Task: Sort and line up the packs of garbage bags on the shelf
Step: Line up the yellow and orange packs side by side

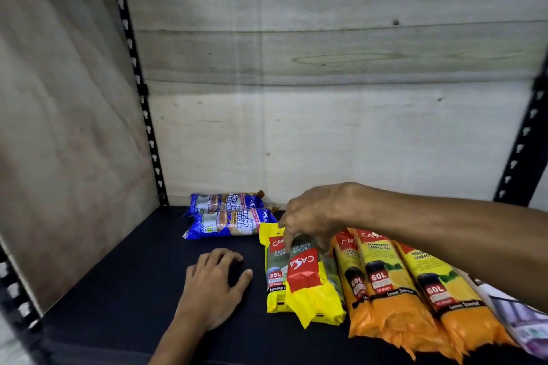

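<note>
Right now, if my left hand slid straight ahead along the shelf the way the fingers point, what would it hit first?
Probably the nearer blue pack: the left hand points up and slightly right across bare shelf toward it. Depth is hard to judge.

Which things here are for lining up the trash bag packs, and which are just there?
For the job: blue packs, yellow packs, orange packs, left hand, right hand.
Just there: purple-white pack at the right edge, wooden back wall.
</note>
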### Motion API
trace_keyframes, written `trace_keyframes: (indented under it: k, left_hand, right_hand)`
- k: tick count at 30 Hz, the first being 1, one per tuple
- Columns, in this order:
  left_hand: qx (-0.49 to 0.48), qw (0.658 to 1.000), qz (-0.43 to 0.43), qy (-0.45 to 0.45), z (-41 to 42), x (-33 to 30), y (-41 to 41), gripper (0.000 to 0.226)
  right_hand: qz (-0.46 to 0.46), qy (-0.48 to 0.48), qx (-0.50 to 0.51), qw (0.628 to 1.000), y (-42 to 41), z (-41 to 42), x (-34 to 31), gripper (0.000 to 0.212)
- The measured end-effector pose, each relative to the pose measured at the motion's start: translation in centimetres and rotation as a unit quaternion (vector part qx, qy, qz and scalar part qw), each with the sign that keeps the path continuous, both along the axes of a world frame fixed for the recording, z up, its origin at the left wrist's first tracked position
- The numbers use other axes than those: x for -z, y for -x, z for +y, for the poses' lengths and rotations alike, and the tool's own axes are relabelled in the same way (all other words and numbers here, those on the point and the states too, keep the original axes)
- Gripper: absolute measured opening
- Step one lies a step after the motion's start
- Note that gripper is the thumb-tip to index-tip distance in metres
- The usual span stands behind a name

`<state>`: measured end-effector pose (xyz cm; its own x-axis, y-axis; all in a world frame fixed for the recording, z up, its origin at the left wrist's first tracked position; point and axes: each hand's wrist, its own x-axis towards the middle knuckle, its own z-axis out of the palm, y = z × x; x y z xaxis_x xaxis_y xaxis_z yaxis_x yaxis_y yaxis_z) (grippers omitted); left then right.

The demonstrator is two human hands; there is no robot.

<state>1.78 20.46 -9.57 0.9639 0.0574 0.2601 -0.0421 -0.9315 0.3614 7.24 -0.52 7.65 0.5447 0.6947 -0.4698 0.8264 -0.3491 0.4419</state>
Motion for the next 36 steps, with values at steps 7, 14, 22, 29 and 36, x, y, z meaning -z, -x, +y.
trace_keyframes:
  k: [7, 14, 22, 29, 36]
  left_hand:
    - [0.004, 1.0, 0.004, -0.004, 0.2, 0.2, 0.0, 0.057]
    - [0.0, 1.0, 0.008, -0.003, 0.0, 0.0, 0.1, 0.042]
    - [0.001, 1.0, 0.009, 0.002, -0.1, 0.0, 0.1, 0.041]
    - [-0.003, 1.0, 0.015, -0.007, 0.0, -0.2, 0.1, 0.041]
    - [0.0, 1.0, 0.007, 0.007, -0.1, -0.1, 0.2, 0.04]
  right_hand:
    - [0.059, -0.171, 0.097, 0.979, 0.1, -3.9, 0.1, 0.068]
    - [0.033, -0.325, 0.251, 0.911, 2.5, -6.1, 2.3, 0.072]
    - [-0.014, -0.447, 0.351, 0.822, 5.2, -3.0, 6.1, 0.076]
    - [0.033, -0.448, 0.41, 0.794, 5.2, -2.1, 6.9, 0.074]
    - [0.084, -0.455, 0.462, 0.756, 6.4, -0.7, 7.0, 0.079]
